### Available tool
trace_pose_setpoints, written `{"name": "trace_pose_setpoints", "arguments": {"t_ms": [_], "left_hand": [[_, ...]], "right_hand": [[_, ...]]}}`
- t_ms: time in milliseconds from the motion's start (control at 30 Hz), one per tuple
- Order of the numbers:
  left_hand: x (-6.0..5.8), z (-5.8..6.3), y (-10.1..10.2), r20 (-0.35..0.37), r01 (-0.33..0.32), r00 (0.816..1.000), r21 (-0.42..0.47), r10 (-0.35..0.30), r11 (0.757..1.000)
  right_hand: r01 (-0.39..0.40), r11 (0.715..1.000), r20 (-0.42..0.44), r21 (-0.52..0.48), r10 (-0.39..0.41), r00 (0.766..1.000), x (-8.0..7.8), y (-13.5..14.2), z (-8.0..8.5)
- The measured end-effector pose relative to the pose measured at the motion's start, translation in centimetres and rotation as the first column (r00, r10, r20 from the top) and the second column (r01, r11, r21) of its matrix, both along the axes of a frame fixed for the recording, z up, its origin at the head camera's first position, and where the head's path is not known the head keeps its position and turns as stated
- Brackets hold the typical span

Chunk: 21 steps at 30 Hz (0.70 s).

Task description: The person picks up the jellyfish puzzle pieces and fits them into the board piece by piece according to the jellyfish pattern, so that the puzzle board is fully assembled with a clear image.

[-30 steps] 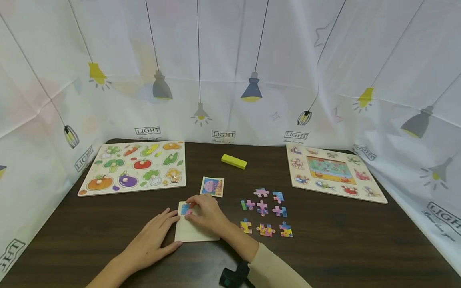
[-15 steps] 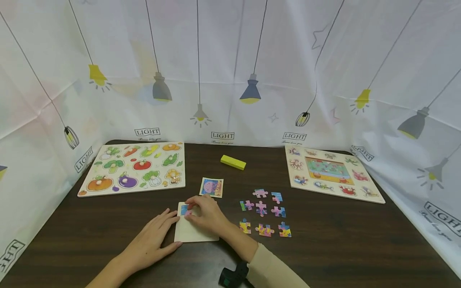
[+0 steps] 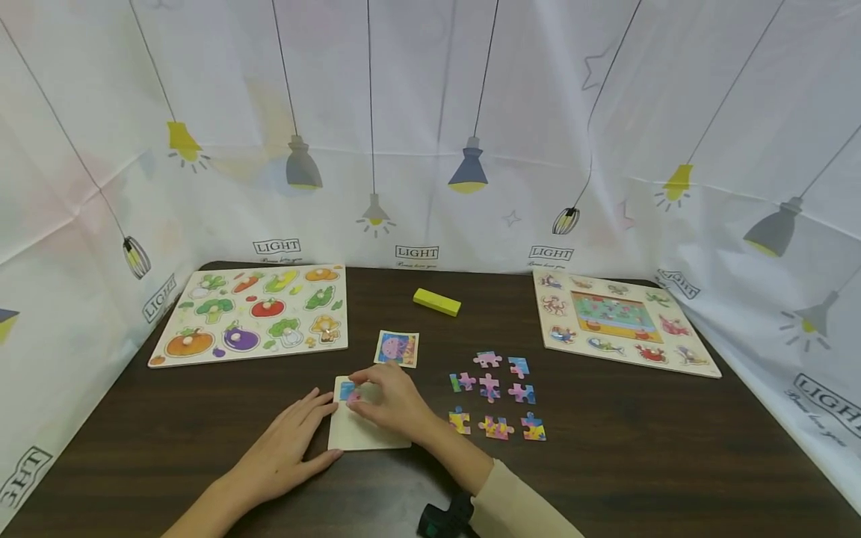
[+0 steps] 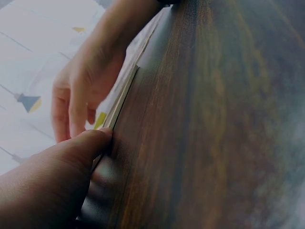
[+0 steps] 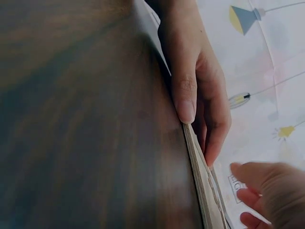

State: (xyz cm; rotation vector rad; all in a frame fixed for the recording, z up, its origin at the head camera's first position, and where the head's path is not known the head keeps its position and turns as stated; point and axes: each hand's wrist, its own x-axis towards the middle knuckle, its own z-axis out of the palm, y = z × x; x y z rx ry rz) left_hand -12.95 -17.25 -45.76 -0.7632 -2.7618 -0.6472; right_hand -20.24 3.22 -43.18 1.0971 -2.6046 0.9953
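A square pale wooden puzzle tray (image 3: 366, 437) lies on the dark table. At its upper left corner is a blue and pink jigsaw piece (image 3: 347, 391), pinched between thumb and forefinger of my right hand (image 3: 390, 403). My left hand (image 3: 285, 444) lies flat along the tray's left side, fingers extended, its fingertips at the edge and its thumb at the near corner. In the right wrist view, the left thumb (image 5: 186, 102) rests against the layered edge of the tray (image 5: 202, 186). Part of the tray is hidden under my right hand.
Several loose jigsaw pieces (image 3: 489, 387) lie in rows to the right. Behind the tray sit a small picture card (image 3: 397, 349) and a yellow block (image 3: 437, 302). A vegetable puzzle board (image 3: 225, 351) stands back left, a sea-animal board (image 3: 558, 299) back right.
My right forearm and sleeve have shifted slightly to the right, while the fingers stay at the tray's upper left corner. The left hand keeps its place.
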Motion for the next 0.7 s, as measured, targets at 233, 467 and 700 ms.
{"name": "trace_pose_setpoints", "arguments": {"t_ms": [233, 467, 700], "left_hand": [[0.1, 0.0, 0.0, 0.024, -0.014, 1.0, 0.001, 0.014, 1.0], [0.1, 0.1, 0.0, 0.078, -0.028, 0.997, -0.013, 0.029, 1.0], [0.1, 0.3, 0.0, 0.085, -0.025, 0.996, -0.009, 0.025, 1.0]], "right_hand": [[0.013, 1.0, -0.002, -0.001, -0.013, 1.0, 0.1, 1.9, 1.6], [0.065, 0.997, -0.048, 0.045, -0.062, 0.997, -0.5, 4.7, 2.7], [0.096, 0.993, -0.107, 0.066, -0.089, 0.99, -1.0, 7.8, 3.3]]}}
